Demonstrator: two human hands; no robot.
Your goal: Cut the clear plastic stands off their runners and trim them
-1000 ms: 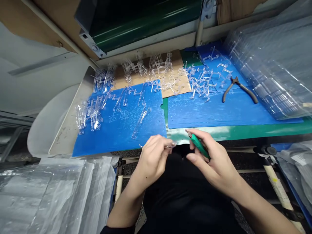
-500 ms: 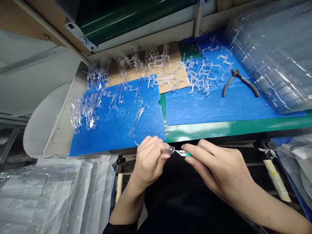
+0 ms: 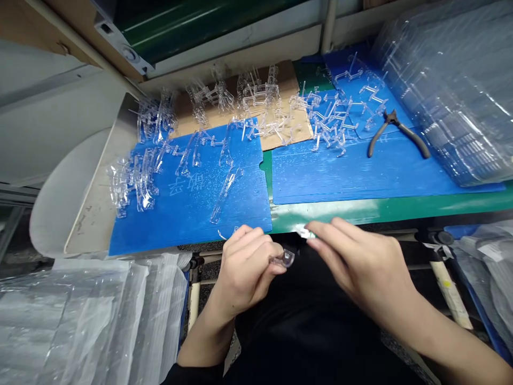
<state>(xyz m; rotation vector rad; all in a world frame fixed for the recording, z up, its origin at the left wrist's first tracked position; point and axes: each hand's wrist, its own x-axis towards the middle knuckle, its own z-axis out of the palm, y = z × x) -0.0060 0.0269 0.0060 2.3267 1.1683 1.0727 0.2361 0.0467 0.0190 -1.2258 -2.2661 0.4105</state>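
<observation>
My left hand (image 3: 245,270) is closed around a clear plastic part (image 3: 287,259), whose rounded end sticks out past the thumb and forefinger. The rest of that part is mostly covered by the fingers. Between thumb and fingertips, my right hand (image 3: 356,259) pinches a small green-handled knife (image 3: 306,233) with a metal front. Its tip points left, a short way above the plastic part and apart from it; the blade is blurred. Just beyond my hands, a long clear plastic piece (image 3: 224,197) lies on the left blue sheet (image 3: 184,214).
Clear plastic pieces (image 3: 140,182) and branching clear sprues (image 3: 328,123) lie across the bench. Dark-handled nippers (image 3: 414,141) rest on the right blue sheet (image 3: 320,182). Stacked clear trays (image 3: 460,96) stand at the right. Bagged sheets (image 3: 92,315) hang below the bench at lower left.
My right hand has lifted the knife up and away from the plastic part's end. My left hand has lowered that end slightly and turned it. The view has shifted a little.
</observation>
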